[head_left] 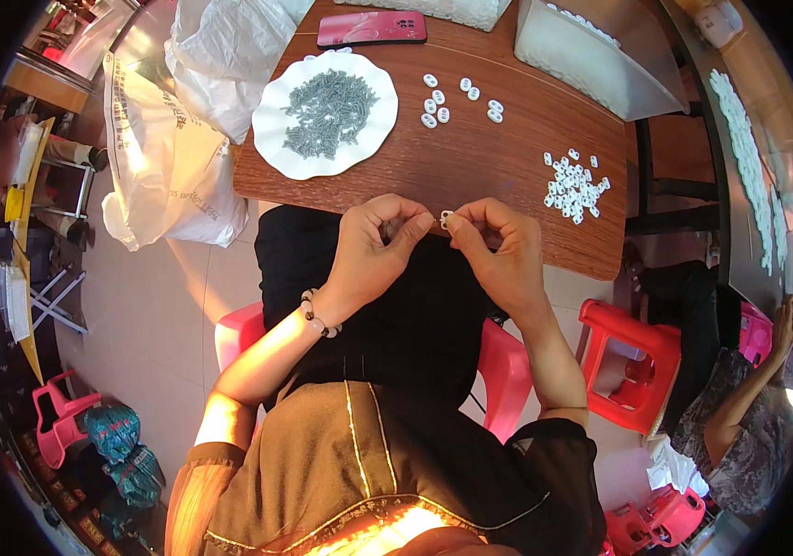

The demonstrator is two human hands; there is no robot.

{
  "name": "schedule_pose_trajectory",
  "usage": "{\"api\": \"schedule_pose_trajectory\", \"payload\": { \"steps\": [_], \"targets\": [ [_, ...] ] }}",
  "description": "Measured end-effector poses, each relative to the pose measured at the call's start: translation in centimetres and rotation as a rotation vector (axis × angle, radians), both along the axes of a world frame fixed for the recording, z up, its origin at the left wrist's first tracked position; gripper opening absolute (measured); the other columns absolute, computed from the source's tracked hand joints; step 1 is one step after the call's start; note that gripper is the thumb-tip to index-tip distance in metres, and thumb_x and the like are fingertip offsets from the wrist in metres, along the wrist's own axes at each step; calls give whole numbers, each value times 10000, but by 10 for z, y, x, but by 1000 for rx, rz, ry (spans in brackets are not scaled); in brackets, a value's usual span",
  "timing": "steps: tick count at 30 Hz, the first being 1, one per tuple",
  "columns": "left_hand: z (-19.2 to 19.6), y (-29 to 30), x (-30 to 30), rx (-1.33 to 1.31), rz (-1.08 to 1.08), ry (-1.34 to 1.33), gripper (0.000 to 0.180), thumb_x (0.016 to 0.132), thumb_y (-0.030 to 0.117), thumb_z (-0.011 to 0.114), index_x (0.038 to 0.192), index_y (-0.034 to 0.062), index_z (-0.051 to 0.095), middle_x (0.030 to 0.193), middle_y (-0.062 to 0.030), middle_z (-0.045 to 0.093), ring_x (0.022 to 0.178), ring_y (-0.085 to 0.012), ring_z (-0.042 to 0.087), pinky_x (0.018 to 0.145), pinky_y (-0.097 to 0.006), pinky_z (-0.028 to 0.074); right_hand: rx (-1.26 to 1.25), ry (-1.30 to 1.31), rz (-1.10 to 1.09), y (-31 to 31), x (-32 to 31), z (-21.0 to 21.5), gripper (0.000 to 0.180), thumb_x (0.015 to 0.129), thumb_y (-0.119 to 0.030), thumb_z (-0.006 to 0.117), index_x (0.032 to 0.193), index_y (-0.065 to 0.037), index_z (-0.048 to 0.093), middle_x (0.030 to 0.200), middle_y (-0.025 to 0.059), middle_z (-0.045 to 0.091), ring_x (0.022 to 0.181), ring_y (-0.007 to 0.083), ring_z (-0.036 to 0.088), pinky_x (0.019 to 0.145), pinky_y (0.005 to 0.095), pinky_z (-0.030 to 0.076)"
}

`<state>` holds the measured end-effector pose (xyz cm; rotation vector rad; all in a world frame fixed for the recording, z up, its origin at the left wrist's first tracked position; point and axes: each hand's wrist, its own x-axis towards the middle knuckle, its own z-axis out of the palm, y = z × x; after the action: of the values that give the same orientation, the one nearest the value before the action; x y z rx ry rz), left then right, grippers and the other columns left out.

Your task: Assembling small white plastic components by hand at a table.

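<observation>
Both hands, left hand [373,243] and right hand [498,243], pinch one small white piece [446,219] at desk [471,167] near edge; seven finished pieces [457,100] set mid-desk, heap of loose pieces [574,185] at right edge left.

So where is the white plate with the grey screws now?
In the head view, the white plate sits on the left part of the brown table, just below the red phone and left of seven white pieces.

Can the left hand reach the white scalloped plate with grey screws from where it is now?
Probably yes. The left hand is at the table edge, and the white scalloped plate lies just beyond it across bare wooden table, with nothing between them.
</observation>
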<state>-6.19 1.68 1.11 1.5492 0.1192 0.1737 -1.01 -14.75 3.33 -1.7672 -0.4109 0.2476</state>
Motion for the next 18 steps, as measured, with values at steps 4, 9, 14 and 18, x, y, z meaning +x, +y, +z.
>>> {"api": "schedule_pose_trajectory", "payload": {
  "steps": [4,9,14,18],
  "targets": [
    [-3,2,-1,66,-28,22,79,887,50,666,849,-20,662,652,49,559,576,-6,407,508,-193,313,15,2,8,-1,-1,-4,140,874,-117,680,833,15,660,675,52,664,599,75,603,551,221,455],
    [-1,2,-2,118,-9,2,65,866,41,680,845,-20,667,664,34,556,573,-24,410,505,-214,320,-36,-8,2,1,-3,0,136,863,-107,682,822,19,650,666,52,653,589,75,589,545,226,450],
    [-3,3,-1,229,21,-56,50,829,30,704,835,-9,674,673,-18,562,556,-68,438,502,-242,338,-74,-12,26,1,-2,4,139,871,-109,676,833,22,652,680,41,650,613,71,595,562,221,455],
    [-2,3,-2,258,24,-74,45,816,24,706,831,-6,676,674,-53,574,539,-112,460,501,-263,353,-101,-50,31,2,-3,1,140,882,-121,671,848,14,663,684,26,650,630,64,602,571,212,449]
  ]
}}
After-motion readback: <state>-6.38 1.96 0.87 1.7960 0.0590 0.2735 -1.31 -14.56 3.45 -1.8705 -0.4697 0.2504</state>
